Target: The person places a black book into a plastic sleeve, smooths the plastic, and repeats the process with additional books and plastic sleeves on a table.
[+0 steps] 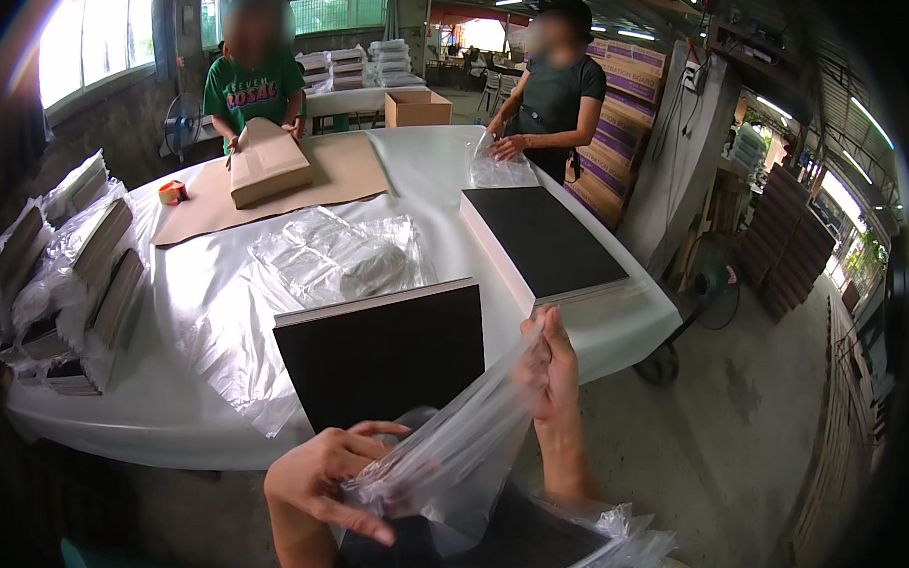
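Observation:
A clear plastic bag is stretched between my hands, close to my body. My right hand is raised and pinches one edge of it, pulling it taut. Lower down, my left hand has its fingers spread at the bag's other end; the film covers part of them. Just beyond, a black-faced stack of boards stands tilted up at the table's near edge. Past my right hand, a thick stack of boards with a black top lies flat. A pile of clear plastic bags lies behind the tilted stack.
The table has a pale sheet over it. Plastic-wrapped board bundles are piled at its left. Across it, one person handles a brown-paper parcel beside a tape roll; another handles clear plastic. A pillar and cartons stand right.

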Motion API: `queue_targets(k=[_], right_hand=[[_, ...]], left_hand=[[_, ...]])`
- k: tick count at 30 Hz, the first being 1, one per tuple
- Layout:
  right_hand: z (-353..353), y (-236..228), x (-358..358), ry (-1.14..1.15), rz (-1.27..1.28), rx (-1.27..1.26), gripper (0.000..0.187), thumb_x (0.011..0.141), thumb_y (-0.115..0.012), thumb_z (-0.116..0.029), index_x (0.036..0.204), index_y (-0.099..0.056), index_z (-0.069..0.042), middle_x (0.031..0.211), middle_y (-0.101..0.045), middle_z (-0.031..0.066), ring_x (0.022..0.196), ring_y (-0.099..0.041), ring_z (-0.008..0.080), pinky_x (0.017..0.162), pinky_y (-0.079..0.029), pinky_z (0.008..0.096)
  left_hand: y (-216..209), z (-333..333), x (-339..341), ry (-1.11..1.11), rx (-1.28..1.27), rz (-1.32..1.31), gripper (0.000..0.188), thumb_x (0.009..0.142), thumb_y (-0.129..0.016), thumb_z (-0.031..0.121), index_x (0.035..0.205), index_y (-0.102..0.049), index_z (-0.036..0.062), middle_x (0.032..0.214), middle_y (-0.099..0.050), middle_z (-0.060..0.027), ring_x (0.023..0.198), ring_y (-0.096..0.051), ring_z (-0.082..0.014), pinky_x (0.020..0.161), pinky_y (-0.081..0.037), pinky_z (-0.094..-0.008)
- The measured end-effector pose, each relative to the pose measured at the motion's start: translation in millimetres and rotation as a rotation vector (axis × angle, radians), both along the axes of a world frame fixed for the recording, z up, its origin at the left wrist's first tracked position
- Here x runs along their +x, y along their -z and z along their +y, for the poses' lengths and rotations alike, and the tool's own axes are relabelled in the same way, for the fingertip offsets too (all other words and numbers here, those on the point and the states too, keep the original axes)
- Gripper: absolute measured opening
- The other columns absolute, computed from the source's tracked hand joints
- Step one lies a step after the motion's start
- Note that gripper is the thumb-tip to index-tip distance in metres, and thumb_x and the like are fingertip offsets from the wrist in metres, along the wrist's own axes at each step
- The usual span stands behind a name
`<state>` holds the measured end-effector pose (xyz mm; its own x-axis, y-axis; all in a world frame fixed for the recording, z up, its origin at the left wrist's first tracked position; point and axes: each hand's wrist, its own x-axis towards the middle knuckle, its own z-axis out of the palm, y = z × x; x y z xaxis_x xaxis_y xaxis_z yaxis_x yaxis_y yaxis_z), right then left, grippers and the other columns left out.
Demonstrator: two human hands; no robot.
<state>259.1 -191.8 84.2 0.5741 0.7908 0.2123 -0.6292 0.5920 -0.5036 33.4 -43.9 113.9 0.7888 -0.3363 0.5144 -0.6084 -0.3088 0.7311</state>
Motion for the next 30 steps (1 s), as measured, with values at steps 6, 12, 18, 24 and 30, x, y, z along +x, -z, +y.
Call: queue_targets(k=[6, 12, 18, 24, 30], right_hand=[[-1.4, 24.1, 19.2, 0.001, -0.056, -0.159, 0.026, 0.086, -0.051, -0.036, 0.084, -0.047, -0.011, 0.069, -0.046, -0.0045, 0.049, -0.04, 0.0047, 0.044, -0.036, 0.0191], [-0.1, 65.7, -9.8, -0.766, -0.714, 0.146, 0.048, 0.076, -0.06, -0.045, 0.095, -0.052, -0.002, 0.087, -0.055, 0.0075, 0.081, -0.053, 0.0179, 0.069, -0.042, 0.0298], [1.1, 13.3, -5.5, -0.386, -0.169, 0.358, 0.053, 0.087, -0.038, -0.048, 0.124, -0.037, -0.01, 0.116, -0.045, 0.0078, 0.106, -0.045, 0.0185, 0.095, -0.036, 0.0338], [-2.8, 2.2, 6.0, -0.241, 0.079, 0.344, 0.075, 0.078, -0.047, -0.059, 0.129, -0.031, -0.006, 0.111, -0.051, 0.0069, 0.102, -0.05, 0.0135, 0.087, -0.041, 0.0256], [-34.0, -21.5, -17.2, -0.279, -0.201, 0.12, 0.064, 0.073, -0.06, -0.042, 0.122, -0.041, -0.005, 0.097, -0.057, 0.0046, 0.088, -0.053, 0.0111, 0.077, -0.043, 0.0239]], left_hand=[[22.8, -17.0, -10.3, 0.144, -0.758, 0.105, 0.059, 0.057, -0.079, 0.038, 0.09, -0.058, -0.0065, 0.084, -0.061, -0.0146, 0.083, -0.059, -0.0293, 0.092, -0.031, -0.0448], [21.2, -25.5, -19.3, 0.151, -0.919, 0.124, 0.061, 0.058, -0.079, 0.037, 0.094, -0.057, -0.0065, 0.085, -0.061, -0.0131, 0.082, -0.059, -0.0269, 0.09, -0.033, -0.043], [22.8, -24.7, -23.5, 0.148, -0.965, 0.136, 0.063, 0.058, -0.079, 0.037, 0.097, -0.055, -0.0064, 0.086, -0.061, -0.0116, 0.081, -0.059, -0.0244, 0.088, -0.035, -0.0412], [28.1, -30.0, -21.7, 0.14, -1.013, 0.144, 0.064, 0.059, -0.079, 0.036, 0.1, -0.054, -0.0064, 0.086, -0.061, -0.0101, 0.079, -0.059, -0.022, 0.086, -0.037, -0.0394], [22.9, -29.7, -22.0, 0.141, -1.066, 0.14, 0.066, 0.059, -0.079, 0.035, 0.103, -0.052, -0.0063, 0.087, -0.062, -0.0086, 0.078, -0.059, -0.0196, 0.084, -0.039, -0.0376]])
